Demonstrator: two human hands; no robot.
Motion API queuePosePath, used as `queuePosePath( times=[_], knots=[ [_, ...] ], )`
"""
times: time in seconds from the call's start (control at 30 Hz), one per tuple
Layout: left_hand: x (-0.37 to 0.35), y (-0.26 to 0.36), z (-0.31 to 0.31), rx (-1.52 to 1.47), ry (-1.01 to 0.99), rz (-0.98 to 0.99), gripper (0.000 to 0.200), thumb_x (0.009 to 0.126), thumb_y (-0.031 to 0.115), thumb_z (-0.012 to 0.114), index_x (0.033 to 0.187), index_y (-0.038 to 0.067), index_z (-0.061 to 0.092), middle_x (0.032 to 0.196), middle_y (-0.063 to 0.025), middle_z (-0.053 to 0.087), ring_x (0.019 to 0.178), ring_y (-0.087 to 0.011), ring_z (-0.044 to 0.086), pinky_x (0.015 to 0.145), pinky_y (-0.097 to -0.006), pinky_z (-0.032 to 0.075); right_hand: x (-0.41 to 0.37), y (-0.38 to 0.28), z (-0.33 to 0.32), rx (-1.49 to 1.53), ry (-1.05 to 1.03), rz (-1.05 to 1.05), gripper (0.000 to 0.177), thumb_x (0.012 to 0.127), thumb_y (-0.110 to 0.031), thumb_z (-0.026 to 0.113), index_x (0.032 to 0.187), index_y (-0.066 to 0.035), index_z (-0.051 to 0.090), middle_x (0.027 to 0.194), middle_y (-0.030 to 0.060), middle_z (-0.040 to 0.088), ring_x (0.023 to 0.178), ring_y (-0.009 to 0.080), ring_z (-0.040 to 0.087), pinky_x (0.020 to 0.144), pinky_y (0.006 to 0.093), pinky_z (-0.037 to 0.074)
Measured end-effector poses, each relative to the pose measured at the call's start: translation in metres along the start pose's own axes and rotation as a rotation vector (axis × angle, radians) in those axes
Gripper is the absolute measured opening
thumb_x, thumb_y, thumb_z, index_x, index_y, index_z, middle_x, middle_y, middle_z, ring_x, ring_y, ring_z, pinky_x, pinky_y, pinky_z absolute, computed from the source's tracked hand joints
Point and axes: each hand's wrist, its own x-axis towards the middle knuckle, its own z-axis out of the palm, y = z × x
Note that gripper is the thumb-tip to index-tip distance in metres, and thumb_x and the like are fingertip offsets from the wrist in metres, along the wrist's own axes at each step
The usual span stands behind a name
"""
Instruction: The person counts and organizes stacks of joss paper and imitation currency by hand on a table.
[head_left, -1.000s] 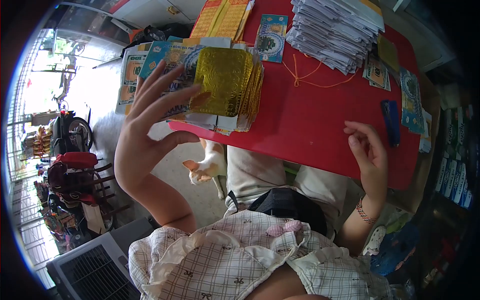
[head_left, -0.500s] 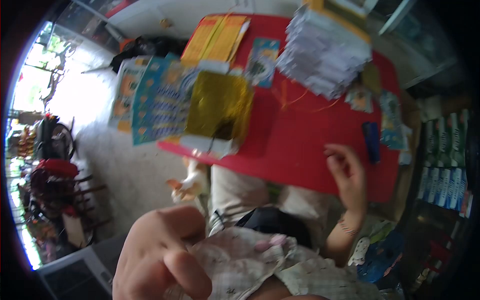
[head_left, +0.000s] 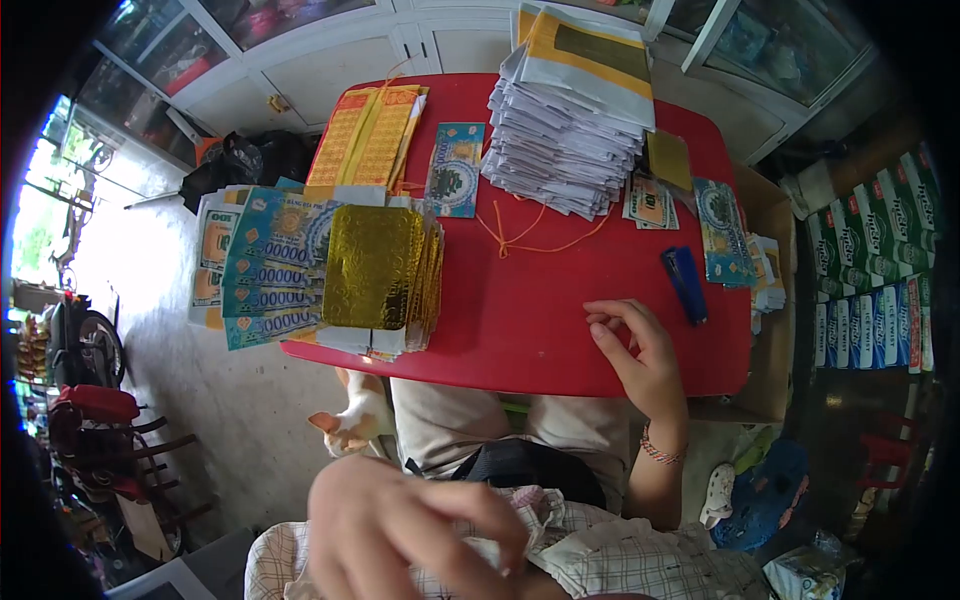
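My right hand (head_left: 640,358) rests at the near right edge of the red table (head_left: 520,310), fingers loosely bent, thumb apart, holding nothing. My left hand (head_left: 410,525) is raised close to the camera over my lap. Its fingers are bent and slightly spread, with nothing visible in them. Just beyond my right hand lies a blue stapler (head_left: 684,286). On the table's left side, a stack of gold foil sheets (head_left: 370,265) sits beside fanned blue paper notes (head_left: 275,270), which overhang the edge.
A tall pile of folded white papers (head_left: 565,140) stands at the back, near a yellow-orange paper bundle (head_left: 365,135). An orange string (head_left: 535,240) and a blue note (head_left: 455,170) lie mid-table. A cat (head_left: 355,415) is on the floor; boxes (head_left: 870,240) stand right.
The view has shifted and sharpened, so the table sits lower and further left. My left hand has moved right and down, its fingers less tightly bent. My right hand stays by the table edge.
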Motion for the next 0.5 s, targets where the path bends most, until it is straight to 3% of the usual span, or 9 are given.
queuePosePath(
  times=[0.07,0.13,0.2,0.27,0.37,0.4,0.47,0.5],
  knots=[
    [-0.02,-0.011,0.011,0.08,-0.017,-0.103,0.02,0.094,0.012,0.046,0.089,0.003,0.063,0.099,-0.0062,0.065,0.095,-0.0296,0.063,0.076,-0.0431,0.05,0.001,0.0,0.0,0.011,-0.004,0.008,0.021,0.087,-0.009,0.061,0.107,-0.003,0.063,0.09,0.006,0.061,0.08,0.0146,0.057,0.074,0.0275,0.045],
    [-0.012,-0.021,0.019,0.153,-0.052,-0.346,0.021,0.093,0.004,0.042,0.089,-0.001,0.062,0.094,-0.013,0.066,0.092,-0.0308,0.065,0.08,-0.0439,0.049,0.005,0.001,0.001,0.025,-0.015,0.008,0.02,0.087,-0.008,0.061,0.107,-0.003,0.063,0.09,0.0064,0.061,0.08,0.0154,0.057,0.075,0.0284,0.045],
    [0.008,-0.03,0.029,0.046,0.049,-0.411,0.023,0.095,0.01,0.046,0.092,-0.006,0.062,0.097,-0.0172,0.067,0.093,-0.0322,0.065,0.083,-0.0456,0.05,0.004,0.005,0.001,-0.006,-0.012,-0.004,0.02,0.087,-0.008,0.062,0.106,-0.002,0.062,0.088,0.0073,0.061,0.081,0.0172,0.058,0.078,0.0301,0.046],
    [0.016,-0.026,0.059,-0.138,0.258,-0.388,0.021,0.093,0.006,0.049,0.104,-0.01,0.057,0.105,-0.0215,0.063,0.098,-0.0337,0.063,0.084,-0.0459,0.051,0.004,0.006,0.0,-0.001,-0.019,0.004,0.02,0.086,-0.008,0.062,0.105,-0.002,0.062,0.088,0.0076,0.061,0.081,0.018,0.058,0.078,0.0304,0.046],
    [0.024,-0.023,0.088,-0.35,0.573,-0.32,0.036,0.09,0.0,0.054,0.122,-0.015,0.049,0.118,-0.028,0.057,0.107,-0.036,0.059,0.084,-0.0464,0.051,0.001,0.01,0.0,-0.003,-0.035,-0.049,0.02,0.086,-0.007,0.062,0.105,-0.002,0.062,0.089,0.008,0.062,0.08,0.0192,0.058,0.079,0.031,0.045],
    [0.022,-0.024,0.083,-0.348,0.563,-0.34,0.036,0.09,0.0,0.054,0.122,-0.015,0.049,0.118,-0.028,0.057,0.107,-0.036,0.059,0.084,-0.0464,0.051,0.001,0.011,-0.003,-0.019,-0.01,-0.088,0.02,0.086,-0.007,0.061,0.105,-0.002,0.062,0.09,0.0081,0.062,0.08,0.0195,0.058,0.08,0.0313,0.045],
    [0.024,-0.025,0.054,-0.138,0.172,-0.35,0.046,0.091,-0.006,0.046,0.129,-0.026,0.03,0.124,-0.0465,0.04,0.116,-0.0452,0.052,0.093,-0.0448,0.048,0.001,0.008,-0.008,-0.015,-0.008,-0.066,0.02,0.085,-0.006,0.061,0.104,-0.002,0.062,0.092,0.0088,0.062,0.081,0.0211,0.059,0.08,0.0329,0.045],
    [0.028,-0.016,0.047,-0.114,0.11,-0.463,0.045,0.094,-0.003,0.042,0.132,-0.022,0.029,0.129,-0.0449,0.036,0.118,-0.0468,0.049,0.094,-0.0456,0.047,0.0,0.011,-0.008,-0.021,-0.02,-0.106,0.02,0.084,-0.006,0.061,0.104,-0.002,0.062,0.092,0.0092,0.062,0.082,0.022,0.059,0.079,0.034,0.046]
  ],
)
